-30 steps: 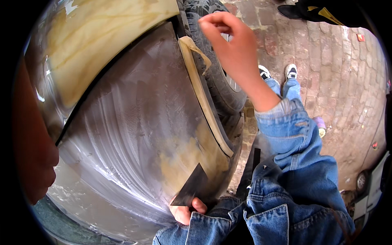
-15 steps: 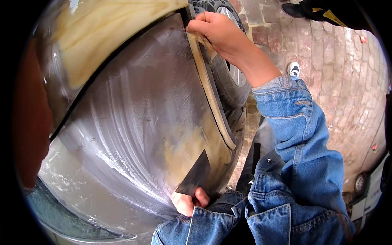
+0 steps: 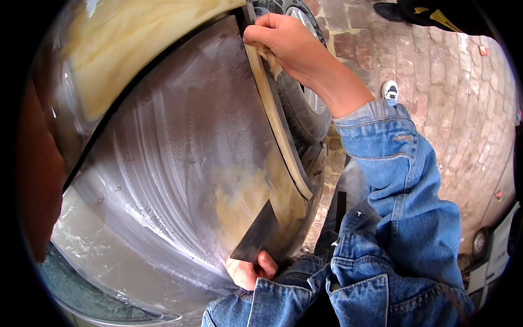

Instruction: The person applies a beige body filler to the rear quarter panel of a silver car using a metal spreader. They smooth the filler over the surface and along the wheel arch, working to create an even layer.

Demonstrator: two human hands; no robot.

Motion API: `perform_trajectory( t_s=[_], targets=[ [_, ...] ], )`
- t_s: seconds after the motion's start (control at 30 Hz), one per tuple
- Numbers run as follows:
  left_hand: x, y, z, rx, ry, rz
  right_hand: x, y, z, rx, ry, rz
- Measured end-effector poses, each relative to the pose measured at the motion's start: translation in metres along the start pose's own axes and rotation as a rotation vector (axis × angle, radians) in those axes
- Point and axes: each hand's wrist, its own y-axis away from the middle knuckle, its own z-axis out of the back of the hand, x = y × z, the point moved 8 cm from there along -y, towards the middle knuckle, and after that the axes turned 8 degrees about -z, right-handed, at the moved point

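Note:
My left hand holds a dark, thin scraper blade low over a car body panel, which is smeared grey with tan patches. My right hand is pinched on a loose piece of beige tape at the upper end of a long beige strip along the panel's edge, beside the wheel. A dark seam divides the panel from a yellowish-patched panel above it.
A glass pane lies at lower left. Brick paving runs right of the car, with another vehicle beyond. A person's dark shoe shows at top. A blurred skin-coloured shape fills the left edge; I cannot tell whose.
My right hand has moved up and left from over the wheel to the strip's top and closed on the tape. My left hand has barely moved with the scraper.

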Motion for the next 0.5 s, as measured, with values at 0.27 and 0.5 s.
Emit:
perform_trajectory(
  t_s=[0.27,0.5],
  targets=[
    [0.009,0.008,0.002,0.030,0.034,0.139,0.004,-0.001,-0.001,0.063,-0.008,0.033],
    [0.004,0.014,0.007,-0.159,0.001,0.025,0.000,-0.006,-0.003,0.035,-0.021,-0.023]
  ],
)
